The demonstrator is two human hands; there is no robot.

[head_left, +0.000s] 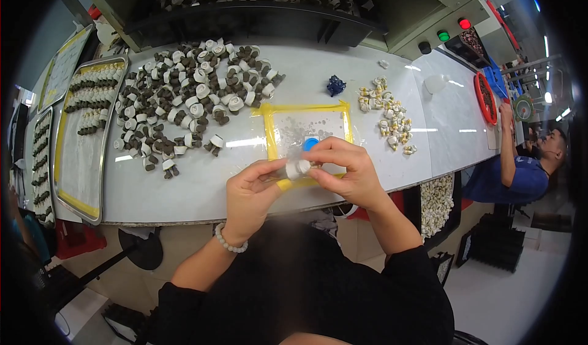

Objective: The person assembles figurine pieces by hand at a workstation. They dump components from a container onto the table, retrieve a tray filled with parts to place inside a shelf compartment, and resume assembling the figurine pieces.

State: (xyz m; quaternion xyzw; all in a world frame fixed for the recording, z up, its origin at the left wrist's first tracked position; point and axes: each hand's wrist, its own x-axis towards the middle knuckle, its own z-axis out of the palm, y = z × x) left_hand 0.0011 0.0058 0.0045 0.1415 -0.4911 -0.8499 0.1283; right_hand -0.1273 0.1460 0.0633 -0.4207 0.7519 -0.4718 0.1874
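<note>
Above the near edge of the yellow-taped square point(267, 138), my left hand point(252, 193) and my right hand point(350, 172) meet. Between their fingertips they pinch a small white part point(296, 168), blurred, with a greyish end toward the left fingers. Its exact kind cannot be made out. Just beyond the fingers lies a blue round cap-like piece point(311, 143) on the square. To the left spreads a big heap of small white-and-dark-brown parts point(196, 94). Small white-and-yellow pieces point(395, 123) lie in a loose group to the right.
A metal tray point(98, 213) with rows of small figures stands left. Beyond the square sits a dark blue lump point(335, 85). A machine housing with a black bin point(257, 23) overhangs the table's back. At right are a red basin point(486, 98) and a co-worker in blue point(511, 176).
</note>
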